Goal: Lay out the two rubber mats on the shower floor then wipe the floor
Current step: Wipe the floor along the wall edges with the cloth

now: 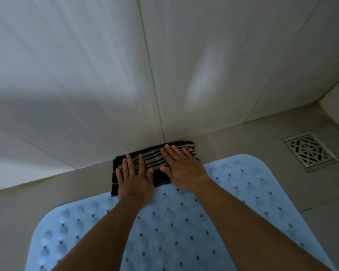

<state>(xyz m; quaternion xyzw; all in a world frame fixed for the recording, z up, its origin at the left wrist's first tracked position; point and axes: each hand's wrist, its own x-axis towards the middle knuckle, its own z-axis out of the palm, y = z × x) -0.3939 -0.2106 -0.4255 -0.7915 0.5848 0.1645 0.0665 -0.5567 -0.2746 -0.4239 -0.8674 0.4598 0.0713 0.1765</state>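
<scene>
A pale blue rubber mat (174, 231) lies flat on the grey shower floor (27, 202). At its far edge, against the tiled wall (86, 75), lies a folded dark striped cloth (155, 159). The left grip (134, 180) and right grip (181, 169) press it, fingers spread flat. A metal drain (310, 151) sits to the right.

A: What else is in shot, excl. the job stuff?
B: Wall (76, 65) fills the far side & top. Big pale glossy tiles. One thin grout line (152, 75) runs down approx. the middle.
A: Anything on it?
B: Soft light patch (202, 75), just right of that line.
A: Right side?
B: Square metal drain grate (310, 151) w/ lattice cut-outs, lying flat near the wall's foot. Beyond it, far right corner, a pale raised ledge (337, 98). Too dim for details.
</scene>
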